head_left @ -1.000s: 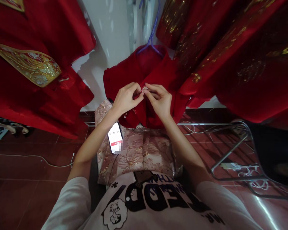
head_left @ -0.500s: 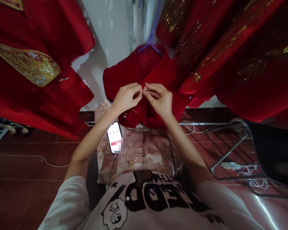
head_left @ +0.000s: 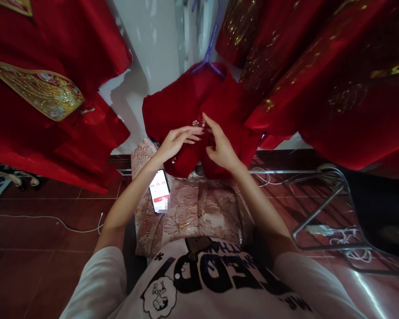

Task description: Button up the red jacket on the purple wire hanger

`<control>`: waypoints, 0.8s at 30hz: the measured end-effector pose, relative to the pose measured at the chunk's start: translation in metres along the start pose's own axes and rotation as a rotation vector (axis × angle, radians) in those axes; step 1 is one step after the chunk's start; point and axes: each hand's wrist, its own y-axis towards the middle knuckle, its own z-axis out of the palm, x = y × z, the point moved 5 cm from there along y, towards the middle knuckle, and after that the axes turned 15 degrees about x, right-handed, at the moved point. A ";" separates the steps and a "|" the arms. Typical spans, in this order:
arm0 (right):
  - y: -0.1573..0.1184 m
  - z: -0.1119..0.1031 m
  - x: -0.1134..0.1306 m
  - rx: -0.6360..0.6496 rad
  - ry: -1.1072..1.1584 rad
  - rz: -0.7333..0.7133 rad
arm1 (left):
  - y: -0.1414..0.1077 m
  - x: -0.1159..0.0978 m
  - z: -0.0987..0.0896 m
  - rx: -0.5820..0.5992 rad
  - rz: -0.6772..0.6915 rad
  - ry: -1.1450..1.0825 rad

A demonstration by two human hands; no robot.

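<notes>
A small red jacket (head_left: 182,99) hangs from a blue hanger (head_left: 209,57) in front of me. A beaded clasp (head_left: 197,123) shows on its front closure. My left hand (head_left: 179,141) lies flat and open against the jacket's front, just below the clasp, fingers stretched right. My right hand (head_left: 219,144) rests on the fabric beside it, its forefinger tip touching the cloth right next to the clasp. Neither hand pinches the clasp. Two more small fastenings show lower on the jacket, near my left wrist.
A phone (head_left: 160,195) with a lit screen lies on folded pink brocade cloth (head_left: 199,212) on my lap. Red embroidered garments hang at left (head_left: 53,88) and right (head_left: 319,79). A metal chair frame (head_left: 322,208) stands at right; a white cable (head_left: 53,219) crosses the tiled floor.
Both hands were pinching the beaded clasp together. Now they have let go: the left hand has flattened out below it and the right hand has dropped slightly, one finger beside the clasp.
</notes>
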 end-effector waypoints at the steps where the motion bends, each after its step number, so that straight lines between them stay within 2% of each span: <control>1: -0.004 -0.006 -0.003 0.045 0.023 0.014 | -0.006 0.001 -0.003 -0.020 0.002 0.015; 4: -0.018 -0.033 -0.019 0.094 0.078 0.104 | -0.025 0.011 -0.021 -0.143 0.005 0.096; 8: -0.036 -0.068 -0.040 0.088 0.112 0.305 | -0.050 0.040 -0.045 -0.287 -0.013 0.160; 10: -0.040 -0.079 -0.036 0.036 0.144 0.300 | -0.059 0.056 -0.050 -0.301 -0.029 0.126; 13: -0.041 -0.088 -0.013 -0.071 0.227 0.231 | -0.067 0.071 -0.044 -0.248 -0.065 0.093; 16: -0.041 -0.087 0.021 -0.040 0.336 0.164 | -0.069 0.073 -0.032 -0.184 -0.051 0.108; 20: -0.041 -0.071 0.060 0.132 0.487 0.107 | -0.065 0.072 -0.026 -0.179 -0.016 0.109; 22: -0.037 -0.056 0.069 0.222 0.549 0.103 | -0.063 0.075 -0.027 -0.192 -0.013 0.098; 24: -0.029 -0.038 0.068 0.258 0.559 0.101 | -0.062 0.078 -0.028 -0.207 -0.003 0.089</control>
